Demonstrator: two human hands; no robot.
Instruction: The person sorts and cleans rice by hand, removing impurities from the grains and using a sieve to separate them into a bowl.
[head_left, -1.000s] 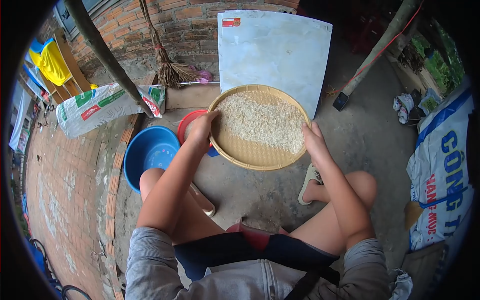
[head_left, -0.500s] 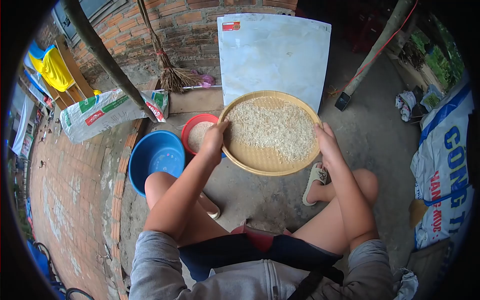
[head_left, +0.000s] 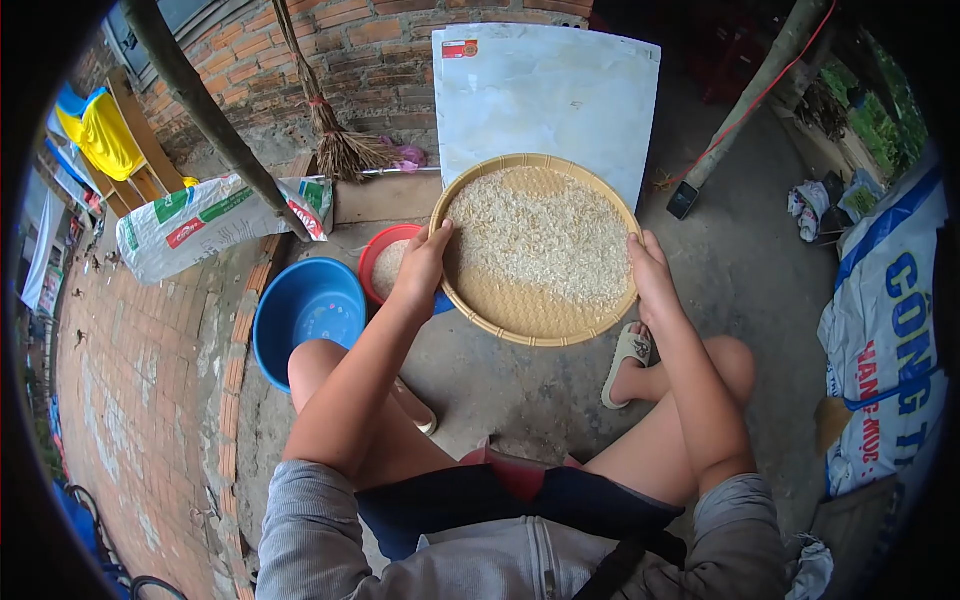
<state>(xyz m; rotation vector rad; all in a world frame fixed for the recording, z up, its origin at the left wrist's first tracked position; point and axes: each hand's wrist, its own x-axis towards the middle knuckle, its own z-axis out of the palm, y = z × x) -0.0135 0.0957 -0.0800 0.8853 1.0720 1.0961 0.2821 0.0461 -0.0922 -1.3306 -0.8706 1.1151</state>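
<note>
Both my hands hold up a round woven bamboo winnowing tray (head_left: 510, 322) in front of my knees. My left hand (head_left: 424, 262) grips its left rim, thumb over the edge. On the opposite rim my right hand (head_left: 652, 275) is closed, with its fingers partly hidden under the tray. Pale grains (head_left: 550, 235), which look like rice, spread over the far and right parts of the tray; the near-left weave shows bare. Beside my left hand stands a red basin (head_left: 372, 262) with pinkish-white grain in it, partly covered by my hand.
A blue basin (head_left: 310, 315) stands by my left knee. Behind the tray leans a white board (head_left: 550, 100) against a brick wall (head_left: 390, 60). Wooden poles (head_left: 200, 110) rise on both sides. A straw broom (head_left: 345, 150) and printed sacks (head_left: 215, 225) lie around; a large sack (head_left: 890, 340) is at right.
The tray's far edge has risen and tilted toward me, with both hands still on the rim. The grain has spread a little within it. The view has shifted slightly.
</note>
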